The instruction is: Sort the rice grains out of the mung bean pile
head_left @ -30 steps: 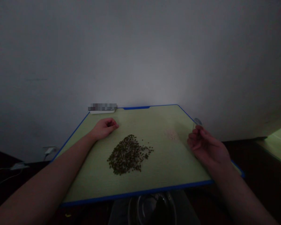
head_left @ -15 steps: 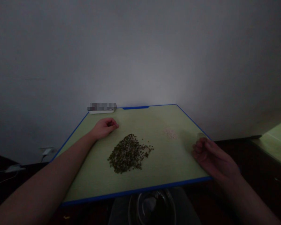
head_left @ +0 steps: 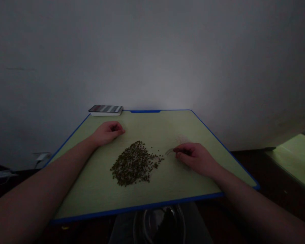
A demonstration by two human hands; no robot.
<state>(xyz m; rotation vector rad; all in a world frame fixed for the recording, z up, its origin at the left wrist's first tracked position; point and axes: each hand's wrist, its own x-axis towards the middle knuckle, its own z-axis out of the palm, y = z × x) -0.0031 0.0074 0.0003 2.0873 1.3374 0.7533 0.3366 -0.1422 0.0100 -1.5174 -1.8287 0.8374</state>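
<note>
A loose heap of small dark green beans [head_left: 133, 164], with paler bits among them, lies on the pale green tabletop [head_left: 147, 128]. My left hand [head_left: 108, 133] rests beyond the heap's left side, fingers curled and thumb pressed in; whether it holds anything is hidden. Just right of the heap, my right hand [head_left: 194, 156] pinches a small, pale, thin curved thing [head_left: 169, 151], somewhat like fork tines. Its tip hovers near the stray beans, and I cannot tell if it touches the table. Behind that hand is a faint patch of tiny whitish pieces [head_left: 181, 139], partly covered.
A phone-like slab on a white box [head_left: 106, 110] sits at the far left corner. The table has a blue rim [head_left: 142, 209] and stands against a grey wall [head_left: 152, 67]. Below its front edge, a shiny round bowl [head_left: 159, 223] is at my lap.
My right hand has swung left from the table's right edge to beside the bean heap, carrying the small curved thing. My left hand keeps its place; the view has shifted slightly.
</note>
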